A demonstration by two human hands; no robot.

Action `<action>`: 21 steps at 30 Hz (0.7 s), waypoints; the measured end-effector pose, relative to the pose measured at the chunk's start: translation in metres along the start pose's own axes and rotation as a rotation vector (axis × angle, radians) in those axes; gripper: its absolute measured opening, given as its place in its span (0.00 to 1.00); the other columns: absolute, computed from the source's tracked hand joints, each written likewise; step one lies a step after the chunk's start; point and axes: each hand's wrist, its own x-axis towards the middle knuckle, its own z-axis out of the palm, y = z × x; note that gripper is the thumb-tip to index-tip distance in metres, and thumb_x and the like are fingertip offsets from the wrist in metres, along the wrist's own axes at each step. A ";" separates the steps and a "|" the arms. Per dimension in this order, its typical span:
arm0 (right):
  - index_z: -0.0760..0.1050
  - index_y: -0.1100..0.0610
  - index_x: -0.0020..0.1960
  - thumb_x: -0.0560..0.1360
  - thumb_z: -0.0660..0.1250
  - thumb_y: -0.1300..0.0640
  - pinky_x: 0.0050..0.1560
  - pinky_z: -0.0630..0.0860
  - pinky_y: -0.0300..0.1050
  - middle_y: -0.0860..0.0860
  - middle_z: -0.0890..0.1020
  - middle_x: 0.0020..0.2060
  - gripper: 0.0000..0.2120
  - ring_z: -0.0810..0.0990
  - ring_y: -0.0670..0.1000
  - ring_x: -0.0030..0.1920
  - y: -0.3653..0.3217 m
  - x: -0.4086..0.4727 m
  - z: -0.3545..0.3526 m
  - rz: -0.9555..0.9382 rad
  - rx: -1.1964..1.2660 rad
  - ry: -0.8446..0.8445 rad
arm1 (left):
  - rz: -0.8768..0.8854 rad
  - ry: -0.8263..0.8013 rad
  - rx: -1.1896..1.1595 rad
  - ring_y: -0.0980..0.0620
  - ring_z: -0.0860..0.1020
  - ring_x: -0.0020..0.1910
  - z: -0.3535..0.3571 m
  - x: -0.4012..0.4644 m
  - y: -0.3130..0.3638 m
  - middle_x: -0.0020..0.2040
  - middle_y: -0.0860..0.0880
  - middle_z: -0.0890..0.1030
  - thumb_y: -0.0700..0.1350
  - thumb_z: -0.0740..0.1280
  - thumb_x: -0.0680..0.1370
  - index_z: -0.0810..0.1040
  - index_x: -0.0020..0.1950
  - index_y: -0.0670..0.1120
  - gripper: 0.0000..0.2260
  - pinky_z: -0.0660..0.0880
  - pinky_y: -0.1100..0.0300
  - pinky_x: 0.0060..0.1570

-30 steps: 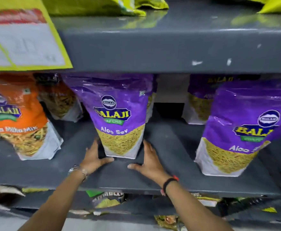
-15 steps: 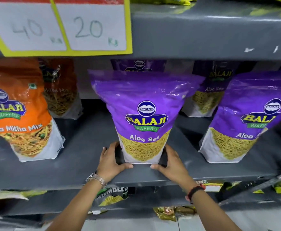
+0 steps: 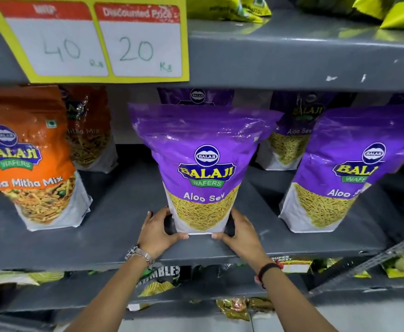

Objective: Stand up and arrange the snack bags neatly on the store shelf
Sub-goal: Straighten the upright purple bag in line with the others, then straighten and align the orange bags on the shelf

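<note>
A purple Aloo Sev bag (image 3: 203, 161) stands upright in the middle of the grey shelf (image 3: 114, 226), near its front edge. My left hand (image 3: 156, 232) grips its lower left corner and my right hand (image 3: 240, 232) grips its lower right corner, thumbs under the front bottom seam. A second purple Aloo Sev bag (image 3: 349, 168) stands to the right, leaning slightly. An orange Mitha Mix bag (image 3: 28, 159) stands at the left. More purple bags (image 3: 289, 140) and an orange bag (image 3: 88, 130) sit behind, partly hidden.
A yellow price card (image 3: 93, 39) reading 40 and 20 hangs from the upper shelf edge (image 3: 292, 61). Yellow-green bags (image 3: 232, 8) lie on the upper shelf. Below, a lower shelf holds several dark and yellow snack packs (image 3: 158, 281). A perforated metal upright (image 3: 373, 262) slants at lower right.
Both hands have slid the middle purple bag forward toward the shelf's front edge and closed around its base. The view has shifted so the price card shows fully.
</note>
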 end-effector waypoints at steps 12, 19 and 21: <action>0.64 0.54 0.65 0.73 0.64 0.51 0.63 0.51 0.21 0.51 0.71 0.59 0.22 0.61 0.39 0.61 -0.036 -0.053 0.012 -0.308 -0.034 0.178 | -0.002 0.251 -0.125 0.44 0.66 0.68 -0.023 -0.043 -0.013 0.67 0.42 0.70 0.40 0.70 0.69 0.64 0.67 0.42 0.28 0.60 0.44 0.70; 0.57 0.57 0.71 0.77 0.59 0.56 0.71 0.54 0.38 0.55 0.67 0.69 0.24 0.62 0.50 0.70 -0.112 -0.031 0.110 -0.449 -0.023 -0.083 | 0.067 0.534 0.071 0.39 0.69 0.65 -0.096 -0.067 -0.075 0.65 0.36 0.71 0.50 0.63 0.73 0.66 0.65 0.38 0.24 0.68 0.41 0.63; 0.50 0.54 0.73 0.77 0.59 0.53 0.72 0.52 0.42 0.52 0.57 0.74 0.29 0.55 0.50 0.73 -0.128 -0.013 0.145 -0.355 0.022 -0.180 | 0.050 0.589 0.082 0.43 0.66 0.67 -0.125 -0.066 -0.103 0.67 0.36 0.69 0.58 0.59 0.73 0.66 0.65 0.39 0.28 0.66 0.44 0.64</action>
